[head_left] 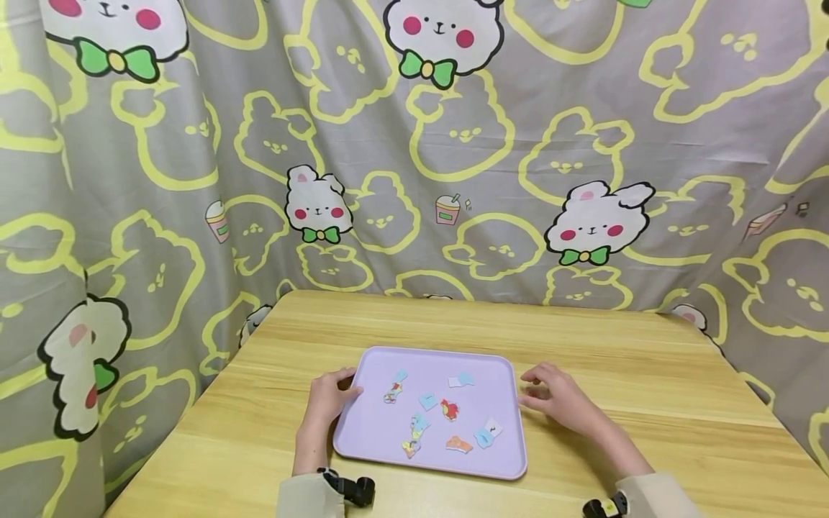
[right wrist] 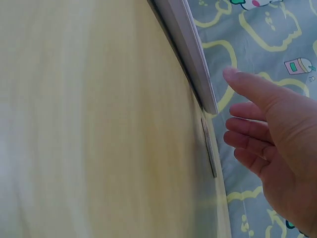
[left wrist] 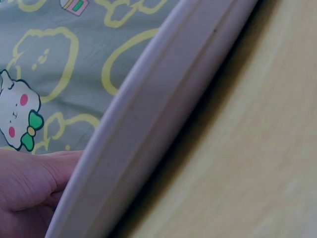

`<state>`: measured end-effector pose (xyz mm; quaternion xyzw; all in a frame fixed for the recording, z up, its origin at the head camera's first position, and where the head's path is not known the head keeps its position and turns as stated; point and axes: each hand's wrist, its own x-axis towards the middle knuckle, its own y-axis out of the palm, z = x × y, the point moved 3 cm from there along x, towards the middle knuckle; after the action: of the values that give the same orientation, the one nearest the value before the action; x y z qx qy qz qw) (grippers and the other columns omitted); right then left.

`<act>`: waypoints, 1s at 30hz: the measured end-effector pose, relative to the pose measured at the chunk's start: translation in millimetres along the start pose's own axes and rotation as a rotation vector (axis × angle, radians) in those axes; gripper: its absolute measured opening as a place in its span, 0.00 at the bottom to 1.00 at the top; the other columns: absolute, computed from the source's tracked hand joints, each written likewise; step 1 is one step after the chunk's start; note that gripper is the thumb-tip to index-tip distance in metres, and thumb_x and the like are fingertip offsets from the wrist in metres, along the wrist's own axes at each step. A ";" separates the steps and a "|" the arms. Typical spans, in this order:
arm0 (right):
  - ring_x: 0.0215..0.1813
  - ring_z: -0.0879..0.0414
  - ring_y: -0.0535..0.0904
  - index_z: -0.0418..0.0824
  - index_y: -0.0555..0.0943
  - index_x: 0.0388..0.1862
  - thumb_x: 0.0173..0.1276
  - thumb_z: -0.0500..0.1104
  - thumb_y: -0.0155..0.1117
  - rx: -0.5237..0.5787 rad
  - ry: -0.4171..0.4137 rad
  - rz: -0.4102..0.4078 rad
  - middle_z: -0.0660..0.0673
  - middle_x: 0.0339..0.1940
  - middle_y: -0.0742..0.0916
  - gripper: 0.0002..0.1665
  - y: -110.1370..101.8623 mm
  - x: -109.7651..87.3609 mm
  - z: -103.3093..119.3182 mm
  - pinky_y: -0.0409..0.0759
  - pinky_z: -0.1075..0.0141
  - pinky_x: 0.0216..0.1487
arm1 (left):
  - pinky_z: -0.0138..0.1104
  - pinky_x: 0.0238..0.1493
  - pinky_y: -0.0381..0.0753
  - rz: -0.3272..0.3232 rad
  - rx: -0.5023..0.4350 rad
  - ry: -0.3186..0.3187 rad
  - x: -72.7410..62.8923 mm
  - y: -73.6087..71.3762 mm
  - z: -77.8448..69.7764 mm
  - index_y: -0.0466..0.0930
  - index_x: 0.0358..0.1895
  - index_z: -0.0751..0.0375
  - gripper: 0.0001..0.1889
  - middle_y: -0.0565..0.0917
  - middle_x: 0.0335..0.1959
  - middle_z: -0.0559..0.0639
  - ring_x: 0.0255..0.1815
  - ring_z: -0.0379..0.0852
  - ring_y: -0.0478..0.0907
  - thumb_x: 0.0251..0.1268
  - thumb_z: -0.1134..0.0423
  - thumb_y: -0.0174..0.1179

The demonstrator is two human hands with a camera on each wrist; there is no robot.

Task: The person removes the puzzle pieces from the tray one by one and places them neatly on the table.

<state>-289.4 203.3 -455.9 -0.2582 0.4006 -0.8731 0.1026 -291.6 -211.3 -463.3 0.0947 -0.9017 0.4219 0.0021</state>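
A lilac tray (head_left: pixel 382 439) with a raised rim lies on the wooden table. Several torn-looking paper pieces are scattered on it, among them a red one (head_left: pixel 450 410), an orange one (head_left: pixel 459 444) and a light blue one (head_left: pixel 428 401). At the tray's left side my left hand (head_left: pixel 327 397) grips the rim, thumb over the edge; its other fingertips are hidden. My right hand (head_left: pixel 558 397) is just off the tray's right side, fingers loosely bent and holding nothing. In the right wrist view a gap separates that hand (right wrist: pixel 277 134) from the tray's edge (right wrist: pixel 190 54).
The wooden table (head_left: pixel 214 439) extends around the tray on all sides. Behind and beside it hangs a grey curtain (head_left: pixel 401 158) printed with yellow outlines and white rabbits. In the right wrist view a thin dark-edged strip (right wrist: pixel 208 148) shows near the tray; its kind is unclear.
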 end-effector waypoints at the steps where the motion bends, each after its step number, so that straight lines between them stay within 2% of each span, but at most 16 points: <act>1: 0.39 0.52 0.84 0.34 0.82 0.43 0.59 0.42 0.73 0.007 0.002 0.005 0.43 0.40 0.83 0.17 1.0 0.2 1.2 0.87 0.65 0.43 | 0.56 0.67 0.72 -0.001 -0.001 -0.001 -0.2 0.1 0.0 0.81 0.58 0.63 0.22 0.77 0.62 0.69 0.66 0.69 0.71 0.60 0.64 0.67; 6: 0.42 0.50 0.83 0.34 0.82 0.44 0.59 0.43 0.73 0.011 -0.004 0.032 0.43 0.41 0.83 0.18 4.2 0.2 6.2 0.88 0.61 0.46 | 0.56 0.67 0.72 -0.009 -0.002 0.005 -0.7 -0.1 -0.6 0.81 0.58 0.63 0.22 0.78 0.61 0.68 0.65 0.69 0.72 0.59 0.64 0.68; 11: 0.42 0.50 0.82 0.35 0.82 0.44 0.57 0.47 0.74 -0.021 -0.020 0.039 0.44 0.42 0.84 0.21 5.9 0.0 11.7 0.87 0.60 0.46 | 0.56 0.66 0.73 -0.008 0.002 0.007 -0.8 -0.6 -2.4 0.81 0.58 0.63 0.22 0.78 0.61 0.69 0.65 0.69 0.72 0.59 0.64 0.68; 20: 0.45 0.52 0.81 0.38 0.82 0.45 0.59 0.50 0.73 -0.096 -0.065 0.101 0.49 0.44 0.83 0.21 12.7 -1.3 23.9 0.85 0.60 0.49 | 0.56 0.67 0.72 -0.003 0.003 0.008 -0.6 -0.7 -3.0 0.81 0.58 0.64 0.22 0.78 0.62 0.68 0.65 0.69 0.71 0.59 0.64 0.68; 24: 0.47 0.53 0.81 0.38 0.82 0.45 0.58 0.50 0.73 -0.115 -0.083 0.103 0.50 0.44 0.83 0.22 14.7 -1.1 29.4 0.84 0.58 0.52 | 0.56 0.67 0.72 -0.003 0.001 0.005 -0.5 -0.2 -2.5 0.81 0.58 0.64 0.22 0.78 0.62 0.68 0.66 0.69 0.72 0.59 0.64 0.68; 30: 0.44 0.56 0.79 0.38 0.82 0.44 0.56 0.52 0.74 -0.148 -0.132 0.104 0.50 0.44 0.82 0.23 19.2 -1.8 39.3 0.84 0.59 0.50 | 0.56 0.68 0.71 -0.005 -0.006 0.006 0.5 0.1 -1.0 0.81 0.59 0.64 0.23 0.78 0.62 0.68 0.66 0.69 0.71 0.59 0.64 0.68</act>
<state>-267.4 165.9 -449.6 -0.3011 0.4691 -0.8157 0.1545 -292.1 -210.5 -462.7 0.0959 -0.9026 0.4195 0.0060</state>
